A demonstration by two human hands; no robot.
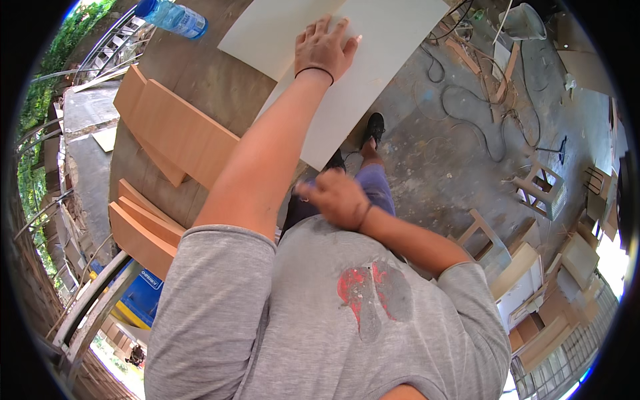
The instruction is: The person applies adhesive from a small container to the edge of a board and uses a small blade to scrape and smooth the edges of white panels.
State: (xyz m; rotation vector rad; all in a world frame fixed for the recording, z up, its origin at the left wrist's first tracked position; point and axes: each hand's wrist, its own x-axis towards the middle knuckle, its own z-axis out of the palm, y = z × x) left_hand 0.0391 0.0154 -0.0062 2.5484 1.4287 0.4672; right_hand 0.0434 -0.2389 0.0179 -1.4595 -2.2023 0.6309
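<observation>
My left hand [325, 51] lies flat on a white board [363, 73], its fingers spread and a thin dark band round the wrist. The board reaches over the table's edge toward my body, and a second pale panel [263, 41] adjoins it on the left. Close in front of my shirt hangs my right hand [341, 200], below the near end of the board and apart from it. Motion smears its fingers, and I cannot make out anything held in them.
Wood-coloured boards [180, 130] lie on the brown table [220, 80] at left, with more curved pieces [147, 227] nearer me. A blue-capped bottle [173, 18] rests at the far left. Cables [460, 120], a stool [541, 190], a bucket [523, 23] and wood scraps occupy the floor at right.
</observation>
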